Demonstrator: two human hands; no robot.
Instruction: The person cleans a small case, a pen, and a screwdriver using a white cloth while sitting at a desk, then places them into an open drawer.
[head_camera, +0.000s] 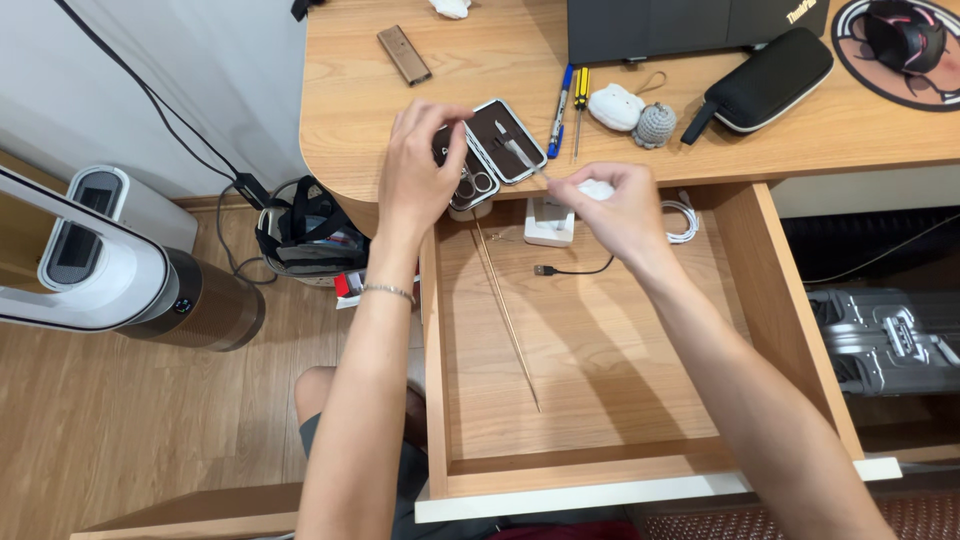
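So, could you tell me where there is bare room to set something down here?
The near half of the open drawer is bare, right of the thin stick. The desk left of the brown bar is free. It is crowded around the tool case, where both hands work.

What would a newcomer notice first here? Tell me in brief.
The two hands meeting at the desk edge: the left hand on an open brown grooming case, the right hand pinching something white, with a thin metal tool between them. Below them gapes the open wooden drawer, with a long thin stick lying in it.
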